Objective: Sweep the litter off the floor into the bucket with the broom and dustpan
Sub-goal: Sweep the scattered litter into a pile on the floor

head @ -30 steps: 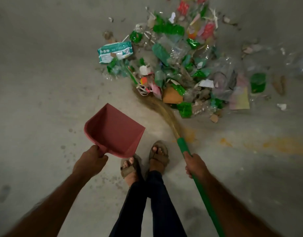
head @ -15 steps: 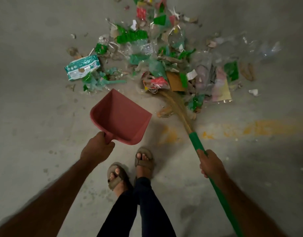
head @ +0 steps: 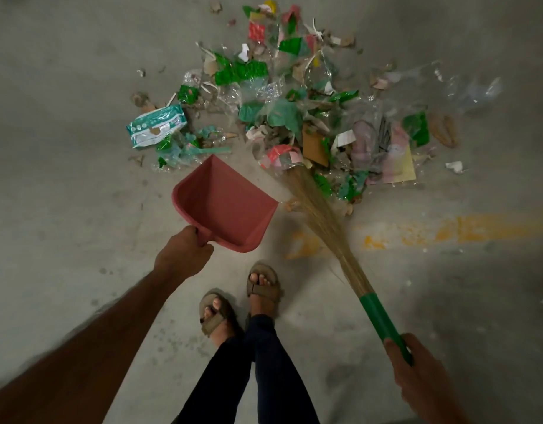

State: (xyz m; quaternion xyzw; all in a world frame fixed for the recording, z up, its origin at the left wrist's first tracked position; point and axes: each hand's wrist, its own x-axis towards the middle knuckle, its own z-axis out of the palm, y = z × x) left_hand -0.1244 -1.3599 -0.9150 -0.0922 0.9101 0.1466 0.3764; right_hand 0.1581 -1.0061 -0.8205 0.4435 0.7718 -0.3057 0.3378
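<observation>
Left hand (head: 184,255) wrapped round dustpan (head: 225,206) handle, pan empty, mouth angled up and right toward litter pile (head: 294,117), probably staged to catch the sweep. Can't tell if lip touches floor (head: 65,148). Right hand (head: 417,371) gripping green handle of broom (head: 325,221); long axis diagonal from lower right up-left, bristle tips buried in near edge of pile, just right of pan mouth. Looks set to drag scraps leftward into pan. Teal-white packet (head: 155,125) at pile's left fringe, beyond pan. Sandalled feet (head: 239,301) behind pan. Yellow paint streak (head: 447,231) on floor at right. Bucket not in view.
</observation>
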